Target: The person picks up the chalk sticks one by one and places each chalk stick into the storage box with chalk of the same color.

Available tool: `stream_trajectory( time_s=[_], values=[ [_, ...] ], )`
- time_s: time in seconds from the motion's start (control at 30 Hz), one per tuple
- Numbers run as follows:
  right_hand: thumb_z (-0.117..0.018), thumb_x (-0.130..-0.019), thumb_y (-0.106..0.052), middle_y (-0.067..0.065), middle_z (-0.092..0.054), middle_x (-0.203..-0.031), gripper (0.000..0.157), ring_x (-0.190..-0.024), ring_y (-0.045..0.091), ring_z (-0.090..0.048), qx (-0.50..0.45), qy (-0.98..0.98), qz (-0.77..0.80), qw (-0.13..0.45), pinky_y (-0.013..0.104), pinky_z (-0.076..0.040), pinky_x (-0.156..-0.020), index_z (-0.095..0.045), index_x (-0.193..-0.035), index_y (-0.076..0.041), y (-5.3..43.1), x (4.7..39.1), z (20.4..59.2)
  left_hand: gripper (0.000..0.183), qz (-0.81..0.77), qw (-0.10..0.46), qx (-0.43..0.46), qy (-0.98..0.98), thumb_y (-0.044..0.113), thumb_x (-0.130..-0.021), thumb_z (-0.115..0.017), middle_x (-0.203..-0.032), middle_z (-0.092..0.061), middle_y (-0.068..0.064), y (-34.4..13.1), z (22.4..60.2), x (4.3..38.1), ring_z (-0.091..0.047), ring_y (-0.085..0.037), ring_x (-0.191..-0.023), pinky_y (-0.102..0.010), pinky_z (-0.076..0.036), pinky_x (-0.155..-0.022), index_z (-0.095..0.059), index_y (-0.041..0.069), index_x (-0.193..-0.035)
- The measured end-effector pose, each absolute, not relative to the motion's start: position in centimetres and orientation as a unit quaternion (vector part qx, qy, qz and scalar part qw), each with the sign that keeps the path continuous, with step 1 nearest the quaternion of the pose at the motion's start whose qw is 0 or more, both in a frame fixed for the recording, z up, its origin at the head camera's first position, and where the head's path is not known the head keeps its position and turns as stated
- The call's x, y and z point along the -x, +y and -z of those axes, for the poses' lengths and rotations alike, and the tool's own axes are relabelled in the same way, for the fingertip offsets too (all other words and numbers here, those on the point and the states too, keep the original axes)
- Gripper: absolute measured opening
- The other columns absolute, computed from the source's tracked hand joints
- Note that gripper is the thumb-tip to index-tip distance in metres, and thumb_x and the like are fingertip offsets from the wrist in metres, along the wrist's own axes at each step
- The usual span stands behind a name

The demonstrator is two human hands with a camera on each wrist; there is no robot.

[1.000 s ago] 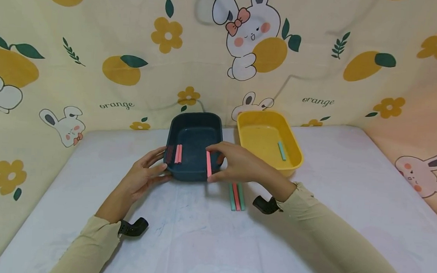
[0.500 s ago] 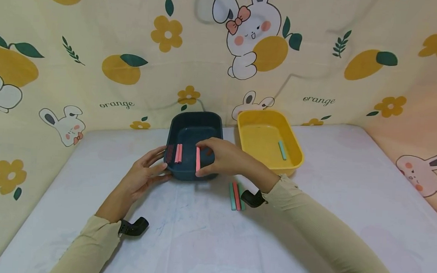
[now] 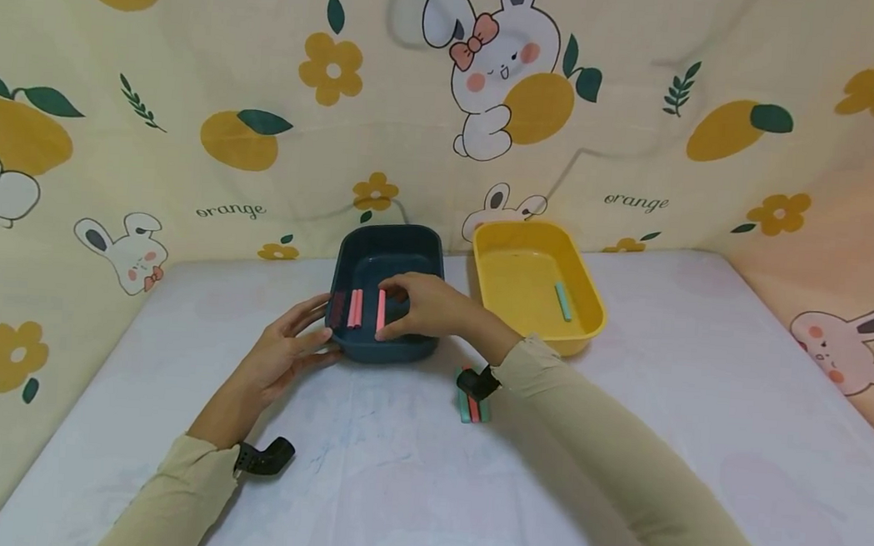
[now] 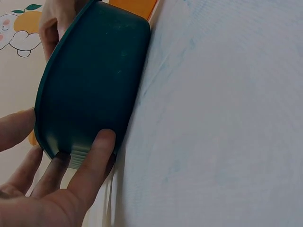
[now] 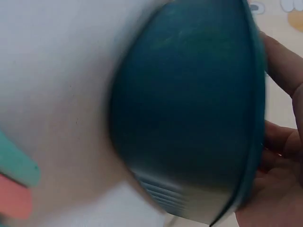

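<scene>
My right hand pinches a pink chalk stick between thumb and fingers, over the inside of the dark blue bin. Two more pink chalk sticks lie side by side at the bin's left, mirrored in its wall. My left hand touches the bin's near left corner from outside, its extended fingers spread against the wall, as the left wrist view shows. In the right wrist view the bin's outer wall hides the pinched chalk, with the right hand beyond its rim.
A yellow bin stands to the right of the blue one, holding a green chalk stick. Nearer on the white table, a row of green and red chalk sticks lies partly under the right wrist's camera. A patterned cloth hangs behind.
My right hand has moved left across the blue bin with its pink chalk stick, nearer the two lying there. The left hand has stayed at the bin's corner.
</scene>
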State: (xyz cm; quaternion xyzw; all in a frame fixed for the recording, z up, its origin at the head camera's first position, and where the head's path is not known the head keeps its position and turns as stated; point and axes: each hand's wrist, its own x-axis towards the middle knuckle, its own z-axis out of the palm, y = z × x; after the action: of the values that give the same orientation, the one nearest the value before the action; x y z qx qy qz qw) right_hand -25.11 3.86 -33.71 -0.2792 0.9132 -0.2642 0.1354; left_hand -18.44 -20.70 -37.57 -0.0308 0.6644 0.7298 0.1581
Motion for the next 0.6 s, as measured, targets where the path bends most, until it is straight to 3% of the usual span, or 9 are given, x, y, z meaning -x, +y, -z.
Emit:
stream_trajectory(
  time_s=[0.37, 0.6],
  values=[
    [-0.083, -0.080, -0.043, 0.007, -0.059, -0.139, 0.081, -0.123, 0.019, -0.056, 0.281, 0.917, 0.240, 0.151, 0.036, -0.047, -0.110, -0.048, -0.145, -0.009, 1.8, 27.3, 34.6, 0.067, -0.729, 0.154, 0.005, 0.667, 0.007, -0.099, -0.059, -0.166, -0.019, -0.010, -21.0, 37.8, 18.2, -0.049, -0.025, -0.130, -0.049, -0.047, -0.108, -0.029, 0.020, -0.158],
    [-0.081, -0.081, -0.044, 0.009, -0.057, -0.142, 0.082, -0.127, 0.020, -0.054, 0.286, 0.918, 0.218, 0.166, 0.037, -0.043, -0.114, -0.046, -0.147, -0.008, 0.7, 28.7, 35.2, 0.067, -0.730, 0.154, 0.000, 0.666, 0.007, -0.099, -0.058, -0.166, -0.019, -0.011, -21.1, 37.7, 18.2, -0.048, -0.026, -0.130, -0.049, -0.047, -0.108, -0.027, 0.018, -0.158]
  ],
)
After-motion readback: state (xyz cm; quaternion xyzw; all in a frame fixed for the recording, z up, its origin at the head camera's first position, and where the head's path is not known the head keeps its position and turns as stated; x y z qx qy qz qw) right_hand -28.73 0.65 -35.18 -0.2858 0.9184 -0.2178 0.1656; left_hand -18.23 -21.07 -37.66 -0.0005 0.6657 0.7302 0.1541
